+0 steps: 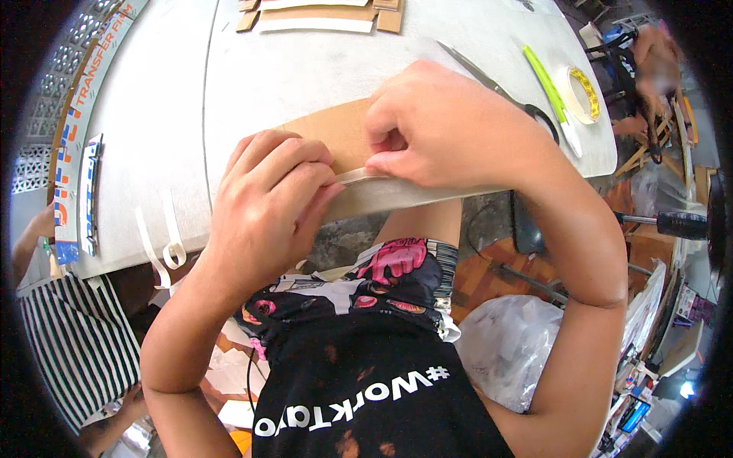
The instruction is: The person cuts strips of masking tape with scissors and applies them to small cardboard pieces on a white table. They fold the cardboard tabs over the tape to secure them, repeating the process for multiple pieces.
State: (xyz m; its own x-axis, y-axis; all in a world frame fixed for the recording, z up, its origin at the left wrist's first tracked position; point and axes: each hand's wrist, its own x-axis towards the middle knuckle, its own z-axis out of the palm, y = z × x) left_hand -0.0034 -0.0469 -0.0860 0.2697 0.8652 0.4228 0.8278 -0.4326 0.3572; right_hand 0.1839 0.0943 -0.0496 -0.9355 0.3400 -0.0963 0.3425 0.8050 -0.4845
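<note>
A brown cardboard piece [332, 126] lies at the table's near edge, partly covered by both hands. Along its near side runs a narrow pale strip [357, 177], which looks like tape. My left hand [267, 191] is closed, its thumb and fingers pinching the strip and the cardboard edge. My right hand [450, 130] is curled, with thumb and forefinger pressed on the same edge a little to the right. What lies under the palms is hidden. Just beyond my right hand rest scissors [477, 70] with dark handles.
A green-and-white cutter or pen [548, 84] and a tape roll [584, 95] lie at the right. Pale strips [174, 229] hang over the left near edge. Cardboard pieces [321, 14] sit at the back, a long box [92, 91] at the left. Other people are on both sides.
</note>
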